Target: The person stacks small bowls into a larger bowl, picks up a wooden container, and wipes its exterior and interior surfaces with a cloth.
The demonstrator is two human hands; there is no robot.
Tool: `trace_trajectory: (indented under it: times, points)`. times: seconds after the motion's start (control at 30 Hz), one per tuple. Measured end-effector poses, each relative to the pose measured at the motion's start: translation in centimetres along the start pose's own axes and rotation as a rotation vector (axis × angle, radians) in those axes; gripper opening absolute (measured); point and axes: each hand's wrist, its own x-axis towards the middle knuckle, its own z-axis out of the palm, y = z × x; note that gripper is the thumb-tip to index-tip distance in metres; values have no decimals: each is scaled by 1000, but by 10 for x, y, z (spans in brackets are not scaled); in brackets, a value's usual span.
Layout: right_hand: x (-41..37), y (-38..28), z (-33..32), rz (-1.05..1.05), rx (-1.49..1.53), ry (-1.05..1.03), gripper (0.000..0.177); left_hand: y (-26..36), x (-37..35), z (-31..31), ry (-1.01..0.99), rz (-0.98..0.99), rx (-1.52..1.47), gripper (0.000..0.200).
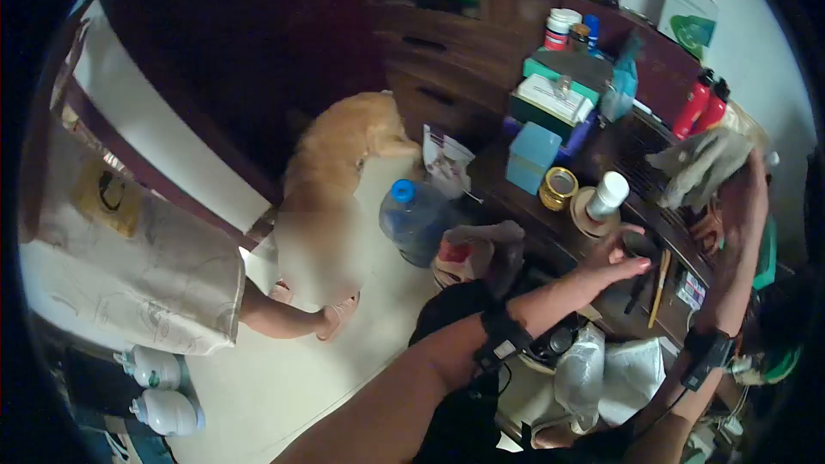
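My left hand (pixel 620 259) is over the dark wooden table, its fingers curled round a small dark round container (pixel 638 246). In my right hand (pixel 749 174), farther right and higher, a grey cloth (pixel 706 160) is gripped and hangs over the table's slatted back part. Near my left hand stands a white-capped bottle (pixel 612 192) on a round tan disc (pixel 593 213). Beside it are a jar with a gold rim (pixel 559 188) and a light blue box (pixel 534 157). A thin wooden stick (pixel 660 288) lies just right of my left hand.
Red bottles (pixel 693 105) stand at the table's back. A large water bottle (pixel 414 222) is on the floor, near a lying tan dog (pixel 345 142). A person's leg (pixel 284 315) shows at left. Silver packages (pixel 632 376) sit below the table edge.
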Motion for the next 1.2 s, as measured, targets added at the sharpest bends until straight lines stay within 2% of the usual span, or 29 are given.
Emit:
trace_trajectory:
  times: [0.03, 0.1, 0.17, 0.2, 0.3, 0.4, 0.47, 0.57, 0.6, 0.67, 0.7, 0.77, 0.83, 0.87, 1.0, 1.03, 1.1, 1.2]
  points:
    - [-17, -19, 15, -103, -7, -52, 43, -4, 1, 2, -21, 33, -24, 59]
    - [-55, -58, 47, -280, -47, 99, 42, 5, -3, 9, -17, 45, -2, 67]
    - [-90, -100, 23, -236, 103, -504, 38, 10, -6, 10, -67, 49, 43, 72]
    - [-110, -114, 24, -299, 100, -568, 38, 9, -8, 11, -72, 57, 114, 75]
    - [-177, -130, 43, -352, 80, -561, 43, 7, -5, 8, -175, 82, 209, 82]
    - [-239, -116, 32, -374, 40, -250, 51, 8, -15, 20, -307, 193, 379, 88]
    - [-273, -93, 25, -371, 41, -46, 47, 7, -24, 27, -313, 212, 458, 88]
    - [-300, -39, 14, -230, 150, 233, 40, 4, -28, 26, -381, 167, 445, 87]
    - [-310, -20, 1, -99, 326, 166, 39, 5, -34, 33, -363, 121, 421, 86]
    - [-327, 27, -21, 42, 516, 412, 30, -4, -42, 36, -397, 127, 510, 85]
    - [-332, 41, -24, -5, 471, 187, 33, -9, -46, 37, -412, 131, 557, 84]
    - [-342, 60, -15, 50, 535, 267, 41, -16, -55, 39, -460, 139, 621, 83]
    - [-348, 74, -15, 61, 413, 321, 41, -25, -64, 39, -494, 157, 671, 82]
    - [-350, 84, -21, 76, 346, 300, 36, -28, -70, 39, -478, 150, 690, 81]
    - [-351, 109, -24, 45, 86, 427, 25, -38, -88, 40, -512, 127, 829, 80]
    - [-352, 113, -26, 76, 112, 418, 27, -38, -93, 47, -536, 140, 858, 79]
    - [-355, 110, -29, 200, 50, 429, 21, -45, -97, 46, -505, 149, 913, 78]
    - [-360, 101, -32, 279, -34, 292, 10, -45, -101, 49, -579, 218, 1118, 76]
